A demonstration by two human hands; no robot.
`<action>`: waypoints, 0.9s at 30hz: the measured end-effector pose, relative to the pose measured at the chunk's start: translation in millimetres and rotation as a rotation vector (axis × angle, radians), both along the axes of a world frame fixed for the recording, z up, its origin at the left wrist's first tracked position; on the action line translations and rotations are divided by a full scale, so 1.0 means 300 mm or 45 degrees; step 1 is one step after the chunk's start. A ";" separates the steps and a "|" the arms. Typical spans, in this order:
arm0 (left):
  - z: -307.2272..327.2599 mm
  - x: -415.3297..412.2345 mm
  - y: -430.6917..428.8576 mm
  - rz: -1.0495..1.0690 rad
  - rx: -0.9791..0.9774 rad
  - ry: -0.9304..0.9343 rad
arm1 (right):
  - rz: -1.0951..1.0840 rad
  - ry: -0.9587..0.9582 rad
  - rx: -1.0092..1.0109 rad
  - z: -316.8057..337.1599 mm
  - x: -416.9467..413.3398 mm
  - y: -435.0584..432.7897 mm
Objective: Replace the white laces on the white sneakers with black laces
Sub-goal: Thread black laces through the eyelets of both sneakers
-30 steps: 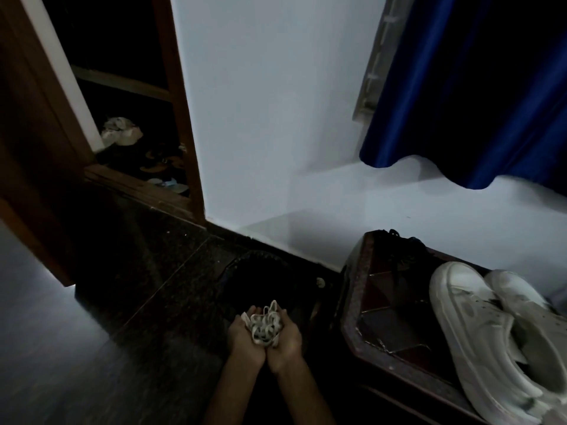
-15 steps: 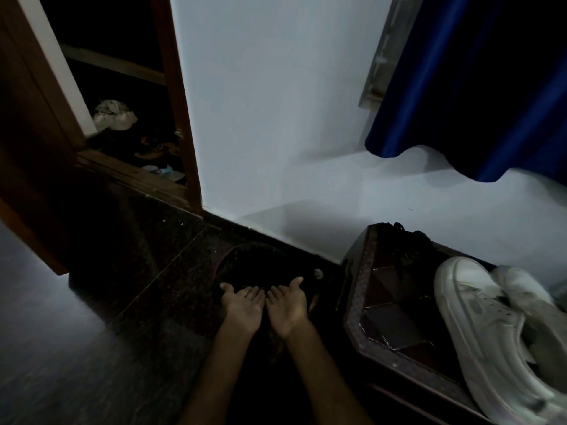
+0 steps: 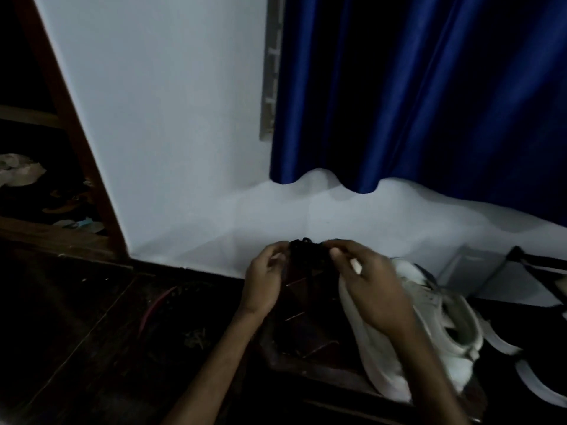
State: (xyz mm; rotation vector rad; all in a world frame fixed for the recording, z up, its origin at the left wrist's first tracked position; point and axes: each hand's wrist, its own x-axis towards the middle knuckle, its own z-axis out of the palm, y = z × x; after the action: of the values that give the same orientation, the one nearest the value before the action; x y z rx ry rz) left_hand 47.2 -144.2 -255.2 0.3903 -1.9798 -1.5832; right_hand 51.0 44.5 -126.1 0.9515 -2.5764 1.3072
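Left hand [image 3: 263, 282] and right hand [image 3: 366, 286] are pinching the black laces [image 3: 308, 255] bunched between them, white sneakers [image 3: 441, 314] lying just right, beneath the right forearm.

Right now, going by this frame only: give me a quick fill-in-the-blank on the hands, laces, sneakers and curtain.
1. The left hand and right hand both hold the lace bundle, whose colour is ____.
2. The sneakers lie on the ____ side of the wooden table.
3. The curtain hanging above them is ____.

Missing words: black; right; blue.
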 end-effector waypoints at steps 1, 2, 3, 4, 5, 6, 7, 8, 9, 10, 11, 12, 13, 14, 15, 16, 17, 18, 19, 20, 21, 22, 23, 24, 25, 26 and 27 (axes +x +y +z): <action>0.022 -0.026 0.030 -0.030 -0.168 -0.015 | -0.066 0.091 0.168 0.011 -0.038 0.067; 0.051 -0.050 0.061 -0.052 -0.348 -0.069 | -0.117 0.118 0.380 0.000 -0.073 0.121; 0.055 -0.079 0.075 -0.065 -0.497 -0.150 | -0.151 0.109 0.613 -0.026 -0.093 0.157; 0.055 -0.112 0.083 -0.056 -0.614 -0.243 | -0.169 0.078 0.811 -0.064 -0.105 0.184; 0.046 -0.139 0.076 -0.039 -0.681 -0.374 | -0.167 0.043 0.892 -0.107 -0.107 0.196; 0.046 -0.159 0.074 -0.031 -0.736 -0.495 | -0.155 0.002 0.851 -0.145 -0.104 0.202; 0.048 -0.176 0.071 -0.039 -0.776 -0.592 | -0.149 -0.023 0.761 -0.173 -0.101 0.204; 0.044 -0.189 0.063 -0.057 -0.806 -0.653 | -0.159 -0.027 0.678 -0.191 -0.101 0.200; 0.040 -0.206 0.060 -0.071 -0.825 -0.672 | -0.176 -0.023 0.628 -0.195 -0.109 0.201; 0.034 -0.218 0.053 -0.067 -0.821 -0.666 | -0.185 -0.018 0.610 -0.192 -0.116 0.199; 0.029 -0.223 0.046 -0.046 -0.773 -0.662 | -0.186 -0.015 0.598 -0.187 -0.121 0.199; 0.027 -0.224 0.041 -0.014 -0.697 -0.651 | -0.185 -0.010 0.594 -0.186 -0.124 0.200; 0.027 -0.220 0.038 0.037 -0.626 -0.629 | -0.181 -0.006 0.589 -0.186 -0.124 0.199; 0.028 -0.215 0.037 0.095 -0.573 -0.590 | -0.180 -0.007 0.586 -0.188 -0.123 0.202; 0.039 -0.203 0.042 0.152 -0.529 -0.536 | -0.184 -0.006 0.588 -0.190 -0.122 0.204; 0.048 -0.196 0.043 0.201 -0.482 -0.467 | -0.190 -0.005 0.581 -0.193 -0.121 0.205; 0.061 -0.189 0.041 0.246 -0.429 -0.404 | -0.198 -0.010 0.570 -0.197 -0.124 0.207; 0.076 -0.184 0.034 0.288 -0.379 -0.343 | -0.202 -0.010 0.562 -0.201 -0.126 0.208; 0.097 -0.178 0.026 0.321 -0.323 -0.293 | -0.207 -0.014 0.562 -0.205 -0.127 0.206; 0.117 -0.177 0.014 0.338 -0.273 -0.229 | -0.208 -0.018 0.555 -0.209 -0.128 0.205; 0.141 -0.173 0.004 0.337 -0.237 -0.177 | -0.210 -0.028 0.550 -0.210 -0.130 0.204; 0.167 -0.169 -0.004 0.319 -0.213 -0.120 | -0.213 -0.044 0.557 -0.212 -0.133 0.201; 0.200 -0.164 -0.002 0.292 -0.189 -0.070 | -0.222 -0.066 0.579 -0.210 -0.134 0.194; 0.235 -0.156 0.003 0.261 -0.167 -0.019 | -0.224 -0.091 0.594 -0.207 -0.134 0.183; 0.273 -0.148 0.013 0.238 -0.156 0.029 | -0.227 -0.124 0.597 -0.202 -0.132 0.167; 0.303 -0.143 0.019 0.217 -0.146 0.072 | -0.231 -0.164 0.583 -0.201 -0.128 0.148; 0.333 -0.135 0.028 0.197 -0.137 0.108 | -0.244 -0.211 0.561 -0.200 -0.121 0.125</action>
State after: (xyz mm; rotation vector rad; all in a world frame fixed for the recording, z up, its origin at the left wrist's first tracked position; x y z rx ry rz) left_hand 6.6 -135.8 -155.3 0.4155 -1.9126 -1.3689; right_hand 14.8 82.1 -186.2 0.6410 -3.0674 0.8174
